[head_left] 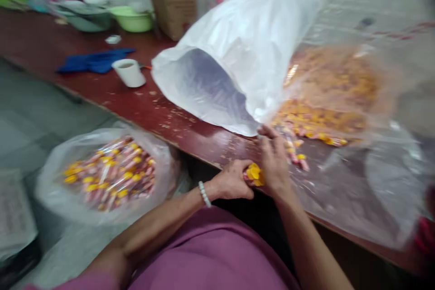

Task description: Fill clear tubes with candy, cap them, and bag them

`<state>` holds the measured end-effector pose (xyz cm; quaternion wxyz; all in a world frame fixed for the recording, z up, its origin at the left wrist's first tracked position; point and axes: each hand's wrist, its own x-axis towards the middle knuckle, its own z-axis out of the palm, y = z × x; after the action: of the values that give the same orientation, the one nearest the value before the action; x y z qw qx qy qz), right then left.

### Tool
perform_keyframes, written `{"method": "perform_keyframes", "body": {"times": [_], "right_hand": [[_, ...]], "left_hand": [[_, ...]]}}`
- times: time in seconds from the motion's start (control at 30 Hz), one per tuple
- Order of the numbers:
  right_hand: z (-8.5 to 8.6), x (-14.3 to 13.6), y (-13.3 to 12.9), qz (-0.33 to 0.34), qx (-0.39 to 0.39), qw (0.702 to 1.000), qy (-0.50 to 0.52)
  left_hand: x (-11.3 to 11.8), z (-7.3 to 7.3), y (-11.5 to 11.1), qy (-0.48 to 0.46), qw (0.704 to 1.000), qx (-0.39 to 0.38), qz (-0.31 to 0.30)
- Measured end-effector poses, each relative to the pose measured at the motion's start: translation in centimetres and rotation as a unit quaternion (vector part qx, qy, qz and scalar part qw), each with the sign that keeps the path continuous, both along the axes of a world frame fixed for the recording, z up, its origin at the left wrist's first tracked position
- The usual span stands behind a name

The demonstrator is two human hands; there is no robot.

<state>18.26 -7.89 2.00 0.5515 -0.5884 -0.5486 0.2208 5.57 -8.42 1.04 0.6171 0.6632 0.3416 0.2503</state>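
Yellow-tipped bundle (254, 174), red print (404, 34) possibly lettering

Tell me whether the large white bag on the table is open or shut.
Open: the mouth of the white bag gapes widely, showing its shaded inside. Whether anything lies deeper within, I cannot tell.

The left hand (235, 180) curls near the forward-stretched right hand (276, 163).

Two hands (234, 181) are being shown, one bead bracelet (204, 194), one white cup (132, 74), one blue cloth (95, 61), one cardboard box (175, 0), one white sack (258, 31), yellow-tipped wrapped sticks (253, 174) being piled beyond counting.
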Motion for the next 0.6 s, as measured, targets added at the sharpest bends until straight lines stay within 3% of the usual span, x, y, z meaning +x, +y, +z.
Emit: {"method": "perform_keyframes", "body": {"times": [0.1,0.17,0.27,0.33,0.4,0.47,0.6], "right_hand": [[0.0,1.1,0.9,-0.043,-0.011,0.991,0.125],[0.1,2.1,0.8,-0.071,-0.002,0.985,0.157],[0.6,3.4,-0.4,-0.092,-0.036,0.982,0.158],[0.6,4.0,-1.2,-0.108,-0.046,0.982,0.150],[0.5,4.3,-1.7,-0.122,-0.040,0.981,0.147],[0.2,4.3,-1.9,-0.120,-0.046,0.981,0.146],[0.1,3.6,-2.0,-0.096,-0.087,0.983,0.128]], "left_hand": [[-4.3,1.5,0.5,-0.059,0.996,-0.019,0.071],[-8.8,2.6,0.9,-0.052,0.982,0.010,0.180],[-16.8,3.2,1.5,0.046,0.923,0.090,0.372],[-21.7,2.2,1.8,0.142,0.878,0.125,0.439],[-25.4,0.5,1.8,0.220,0.849,0.133,0.461],[-27.5,-1.4,1.3,0.312,0.829,0.129,0.447],[-27.8,-4.4,0.1,0.480,0.767,0.196,0.378]]}}
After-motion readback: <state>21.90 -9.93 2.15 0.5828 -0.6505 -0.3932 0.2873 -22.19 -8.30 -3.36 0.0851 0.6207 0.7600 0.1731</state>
